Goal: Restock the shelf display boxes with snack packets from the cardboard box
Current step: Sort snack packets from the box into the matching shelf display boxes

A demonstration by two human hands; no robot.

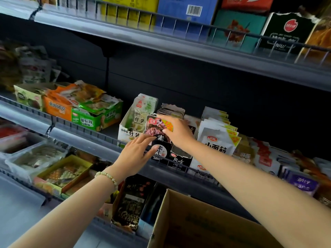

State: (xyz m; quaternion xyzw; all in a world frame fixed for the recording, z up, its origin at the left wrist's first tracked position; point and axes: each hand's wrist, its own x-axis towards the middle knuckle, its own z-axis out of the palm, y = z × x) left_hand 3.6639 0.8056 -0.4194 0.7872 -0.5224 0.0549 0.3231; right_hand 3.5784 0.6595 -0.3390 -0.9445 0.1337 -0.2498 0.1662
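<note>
At the centre of the frame, on the middle shelf (pixel 93 140), a black display box (pixel 162 154) with white characters stands at the front rail, and a snack packet (pixel 153 127) printed with dark meat and a red label is held upright just above it. The right hand (pixel 177 132) pinches the packet's upper right corner, fingers (pixel 165 117) curled over the top edge and the thumb pressed on its face. The left hand (pixel 135 154) reaches in from the lower left with its fingers nearly straight, released, tips touching the packet's lower left edge and the thumb resting on the front of the black box; the packet's bottom seems to sit just inside the box, though the hands hide that edge. A bead bracelet (pixel 107 176) circles the left wrist. Just left of the black box stands a white display box (pixel 128 133) of pale green packets, and to the right a row of white packets (pixel 217 140) with yellow corners. At the bottom of the frame, right of centre, the open cardboard box (pixel 180 201) sits below the shelf, its inside too dark to read.
</note>
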